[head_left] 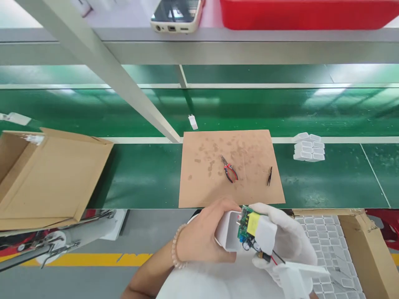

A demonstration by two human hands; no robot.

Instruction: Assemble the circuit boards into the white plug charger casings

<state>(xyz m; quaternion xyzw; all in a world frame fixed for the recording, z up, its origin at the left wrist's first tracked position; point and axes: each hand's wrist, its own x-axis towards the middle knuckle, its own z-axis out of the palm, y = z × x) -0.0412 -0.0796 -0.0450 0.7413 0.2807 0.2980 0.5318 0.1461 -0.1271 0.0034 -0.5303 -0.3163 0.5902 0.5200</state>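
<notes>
My bare left hand [202, 236], with a bead bracelet at the wrist, is closed round a white plastic charger housing [227, 234]. My right hand [289, 241], in a white glove, grips a green circuit board [246, 228] with a yellow transformer and red and black wires, its end at the housing's opening. A white cover piece [299, 274] hangs below the gloved hand on the wires. Both hands are low in the view, just in front of a brown work board [215, 187].
On the brown board lie red-handled pliers [230, 169] and dark tweezers [269, 176]. White housings are stacked [308, 147] on the green belt [140, 174] to the right. An open cardboard box [46, 174] stands left; a tray of white parts [330, 245] sits lower right. A phone [176, 16] and red bin [305, 14] rest on the upper shelf.
</notes>
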